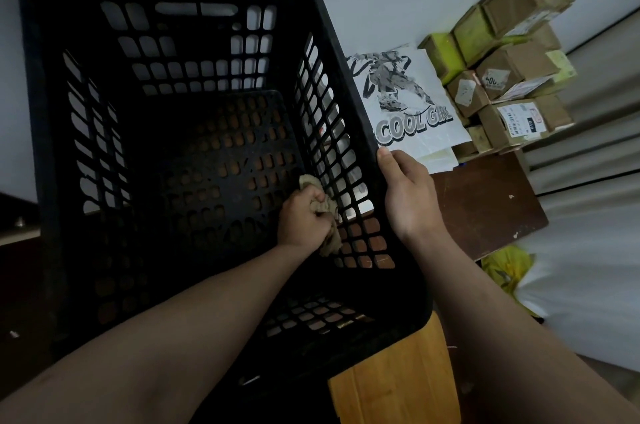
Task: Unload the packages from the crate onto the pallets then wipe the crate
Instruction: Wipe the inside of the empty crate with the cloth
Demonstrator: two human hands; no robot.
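Observation:
A large black perforated plastic crate [45, 146] fills the left and middle of the view, with nothing inside it but my hand and a cloth. My left hand [301, 219] reaches inside and grips a crumpled beige cloth [327, 215] against the crate's right inner wall, low near the floor. My right hand [407, 195] holds the crate's right rim from outside, thumb on the edge. Brown cardboard packages [509, 77] are stacked at the upper right, beside a white printed bag [405, 105].
The packages and bag lie on a dark brown board [485, 202] to the right of the crate. A light wooden stool or block [398, 382] stands under the crate's near corner. A yellow bag [505, 267] and white sheeting [588, 271] lie at the right. A pale wall is behind.

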